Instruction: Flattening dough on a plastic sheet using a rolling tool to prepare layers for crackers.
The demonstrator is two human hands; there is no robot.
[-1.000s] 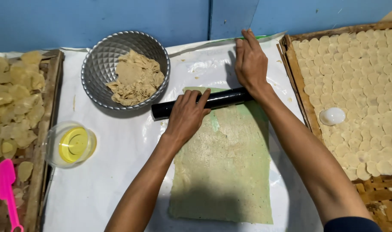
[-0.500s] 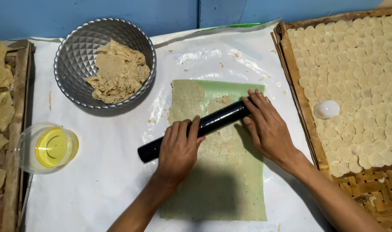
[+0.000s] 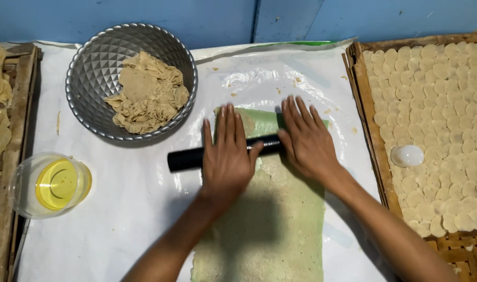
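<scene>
A black rolling pin (image 3: 189, 158) lies across a long flattened sheet of pale dough (image 3: 272, 224) on a green liner, on white plastic sheeting (image 3: 128, 209). My left hand (image 3: 227, 154) presses flat on the pin's middle with fingers spread. Beside it, my right hand (image 3: 307, 140) rests palm down on the pin's right end, covering it. Both hands sit near the far end of the dough sheet.
A silver bowl (image 3: 95, 68) with dough scraps stands at the back left. A clear cup of yellow liquid (image 3: 53, 184) sits at the left. The woven tray (image 3: 369, 125) at right holds several round dough discs and a white round cutter (image 3: 407, 155). Another tray (image 3: 14, 156) lies at far left.
The pin rolled toward me and has moved away again, now level near the dough's far end. Both hands stayed flat on it. The camera view shifted.
</scene>
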